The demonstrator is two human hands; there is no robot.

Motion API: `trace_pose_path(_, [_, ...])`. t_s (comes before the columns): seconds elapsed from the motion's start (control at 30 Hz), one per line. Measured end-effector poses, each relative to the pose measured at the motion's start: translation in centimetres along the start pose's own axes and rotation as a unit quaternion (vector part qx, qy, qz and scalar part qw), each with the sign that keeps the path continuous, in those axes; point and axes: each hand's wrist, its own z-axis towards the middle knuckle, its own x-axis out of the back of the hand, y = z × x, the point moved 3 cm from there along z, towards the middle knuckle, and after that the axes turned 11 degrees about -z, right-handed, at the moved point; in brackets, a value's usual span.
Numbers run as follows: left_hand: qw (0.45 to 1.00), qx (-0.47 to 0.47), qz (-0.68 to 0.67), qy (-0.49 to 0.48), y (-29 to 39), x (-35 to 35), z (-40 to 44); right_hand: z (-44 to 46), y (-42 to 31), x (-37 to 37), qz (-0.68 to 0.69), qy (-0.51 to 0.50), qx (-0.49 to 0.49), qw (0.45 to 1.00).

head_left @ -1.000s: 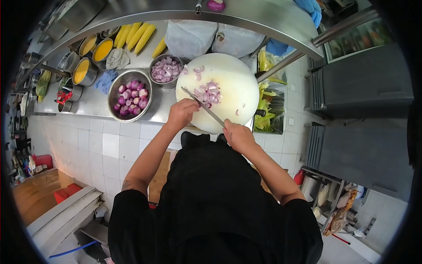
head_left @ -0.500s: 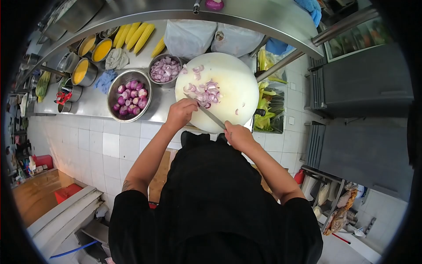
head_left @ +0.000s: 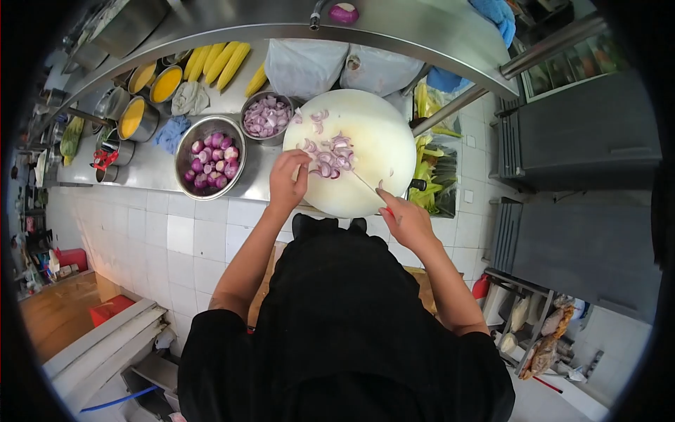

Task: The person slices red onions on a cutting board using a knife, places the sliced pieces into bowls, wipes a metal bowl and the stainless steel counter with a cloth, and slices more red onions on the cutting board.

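Note:
My right hand (head_left: 408, 221) grips the handle of a knife (head_left: 368, 186) at the lower right of the round white cutting board (head_left: 380, 126). The thin blade points up and left to a pile of sliced purple onion (head_left: 330, 156). At the board's left edge is my left hand (head_left: 288, 174), its fingers bent near the slices and apart from the blade; no held piece shows. A metal bowl of peeled whole onions (head_left: 211, 163) stands to the left. Behind it, a smaller bowl holds sliced onion (head_left: 266, 117) and touches the board's left side.
Corn cobs (head_left: 228, 63), white plastic bags (head_left: 306, 67) and pots of yellow liquid (head_left: 138, 118) stand along the back and left. A steel shelf (head_left: 422, 32) crosses above the counter, its post right of the board. Green husks (head_left: 425, 176) fill a bin at right.
The knife has moved right and away from my left hand, and its blade has turned. My left hand has lifted slightly with its fingers loosened. The view has shifted a little.

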Motion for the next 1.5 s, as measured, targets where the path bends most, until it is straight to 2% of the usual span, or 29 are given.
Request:
trace_pose_path(0.03, [1.0, -0.001, -0.001, -0.003, 0.6, 0.0, 0.4, -0.5, -0.1, 0.3, -0.019, 0.028, 0.007, 0.999])
trace_pose_path(0.1, [0.99, -0.093, 0.046, -0.095, 3.6, -1.0, 1.4, -1.0, -0.1, 0.4, -0.039, 0.054, 0.011, 0.998])
trace_pose_path(0.13, [0.99, -0.093, 0.045, -0.096, 4.6, -1.6, 1.2, -0.9, -0.3, 0.3, -0.037, 0.068, 0.024, 0.997])
trace_pose_path(0.2, [0.957, -0.106, 0.13, -0.236, 5.9, -3.5, 0.8, -0.7, -0.3, 0.3, -0.034, 0.085, 0.038, 0.995])
trace_pose_path(0.23, [0.952, -0.071, 0.131, -0.265, 4.2, -4.4, 0.1, -0.9, -0.3, 0.4, -0.047, 0.117, 0.047, 0.991])
trace_pose_path(0.33, [0.957, -0.031, 0.193, -0.214, 2.4, -5.0, 0.1, -2.4, 1.1, 0.6, -0.055, 0.163, 0.045, 0.984])
trace_pose_path(0.43, [0.951, -0.017, 0.23, -0.208, 0.5, -4.7, 0.2, -5.7, 3.1, 1.0, -0.04, 0.173, 0.018, 0.984])
trace_pose_path(0.5, [0.966, 0.0, 0.188, -0.178, -1.2, -4.2, 1.7, -8.0, 4.3, 1.3, -0.027, 0.175, 0.0, 0.984])
trace_pose_path(0.53, [0.978, 0.017, 0.142, -0.15, -2.3, -4.0, 2.9, -9.3, 5.1, 1.4, 0.033, 0.181, -0.047, 0.982])
trace_pose_path(0.57, [0.978, 0.009, 0.173, -0.116, -3.9, -4.0, 4.2, -10.1, 6.0, 1.4, 0.092, 0.185, -0.094, 0.974])
trace_pose_path(0.6, [0.977, 0.008, 0.173, -0.12, -5.9, -4.4, 5.2, -10.6, 6.6, 1.4, 0.094, 0.185, -0.097, 0.973])
trace_pose_path(0.67, [0.981, 0.038, 0.181, -0.061, -8.8, -4.9, 6.7, -11.6, 7.9, 1.2, 0.109, 0.177, -0.151, 0.966])
trace_pose_path(0.73, [0.974, 0.026, 0.204, -0.093, -9.3, -5.4, 6.5, -11.9, 8.2, 1.2, 0.116, 0.184, -0.164, 0.962])
trace_pose_path(0.8, [0.98, -0.021, 0.103, -0.171, -7.4, -5.6, 5.3, -11.9, 8.4, 0.9, 0.158, 0.216, -0.165, 0.949])
trace_pose_path(0.83, [0.979, -0.022, 0.101, -0.174, -6.3, -5.5, 4.8, -11.9, 8.3, 0.9, 0.158, 0.217, -0.169, 0.948])
trace_pose_path(0.9, [0.963, 0.013, -0.005, -0.268, -2.8, -5.5, 3.9, -12.1, 8.3, 1.0, 0.169, 0.218, -0.182, 0.944])
trace_pose_path(0.93, [0.963, 0.011, -0.005, -0.268, -0.8, -5.8, 3.2, -12.2, 8.3, 0.9, 0.169, 0.22, -0.183, 0.943])
trace_pose_path(1.0, [0.928, -0.073, 0.15, -0.332, 3.2, -8.5, 1.5, -12.5, 8.5, 0.8, 0.156, 0.23, -0.191, 0.941])
trace_pose_path(1.07, [0.907, -0.15, 0.079, -0.385, 5.6, -12.4, 0.5, -12.6, 8.6, 0.7, 0.154, 0.226, -0.197, 0.941])
trace_pose_path(1.2, [0.899, -0.136, 0.005, -0.416, 4.4, -17.9, 1.1, -12.5, 8.8, 0.7, 0.18, 0.213, -0.193, 0.941])
trace_pose_path(1.27, [0.859, -0.193, 0.021, -0.474, 3.5, -17.7, 1.5, -12.6, 8.6, 0.9, 0.18, 0.224, -0.182, 0.94])
trace_pose_path(1.3, [0.859, -0.193, 0.021, -0.473, 3.4, -16.7, 1.9, -12.5, 8.6, 1.0, 0.185, 0.235, -0.17, 0.939])
trace_pose_path(1.37, [0.828, -0.175, 0.072, -0.528, 2.2, -13.6, 2.3, -12.6, 8.7, 0.9, 0.183, 0.223, -0.177, 0.941])
trace_pose_path(1.4, [0.828, -0.172, 0.075, -0.528, 0.8, -11.8, 2.2, -12.6, 8.6, 0.8, 0.181, 0.212, -0.187, 0.942])
trace_pose_path(1.47, [0.858, -0.169, 0.165, -0.456, -2.4, -8.8, 2.7, -12.8, 8.6, 0.3, 0.183, 0.209, -0.195, 0.941])
trace_pose_path(1.5, [0.858, -0.168, 0.167, -0.456, -1.6, -7.3, 2.9, -12.9, 8.6, 0.1, 0.182, 0.208, -0.205, 0.939])
